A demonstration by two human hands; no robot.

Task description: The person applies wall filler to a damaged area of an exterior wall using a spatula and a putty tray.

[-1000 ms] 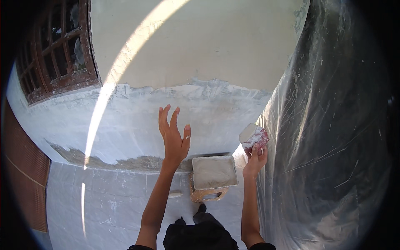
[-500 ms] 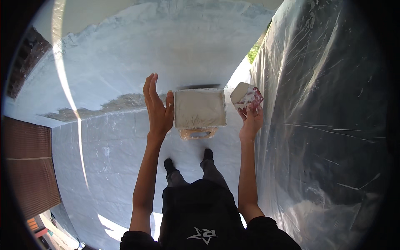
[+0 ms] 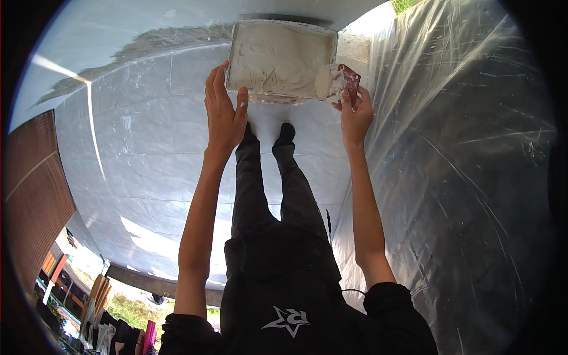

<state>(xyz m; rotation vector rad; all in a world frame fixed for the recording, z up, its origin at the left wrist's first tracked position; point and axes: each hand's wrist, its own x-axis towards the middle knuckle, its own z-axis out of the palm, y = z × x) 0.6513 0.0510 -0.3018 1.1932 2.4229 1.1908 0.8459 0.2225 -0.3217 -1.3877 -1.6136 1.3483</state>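
A rectangular tray (image 3: 232, 59) holds pale grey, creamy plaster (image 3: 284, 53) with ridges in its surface. My left hand (image 3: 226, 118) is beside the tray's left near corner, thumb spread from the extended fingers. Its fingertips meet or nearly meet the rim; contact is hard to tell. My right hand (image 3: 357, 121) grips a dark red putty scraper (image 3: 350, 78) at the tray's right near corner. Plaster coats the scraper's face, and its pale edge overlaps the tray's rim. Part of a tan, slotted support (image 3: 278, 99) shows below the tray.
Clear plastic sheeting (image 3: 449, 148) hangs along the right. Grey sheeting (image 3: 148, 142) spreads under and behind my feet (image 3: 286, 133). A pale, partly coated wall (image 3: 148, 23) rises ahead. Brown corrugated panelling (image 3: 35, 189) stands left, with assorted items at lower left.
The tray now appears higher and larger in view. My right hand has brought the scraper left to the tray's near corner. My left hand keeps its spread shape beside the tray.
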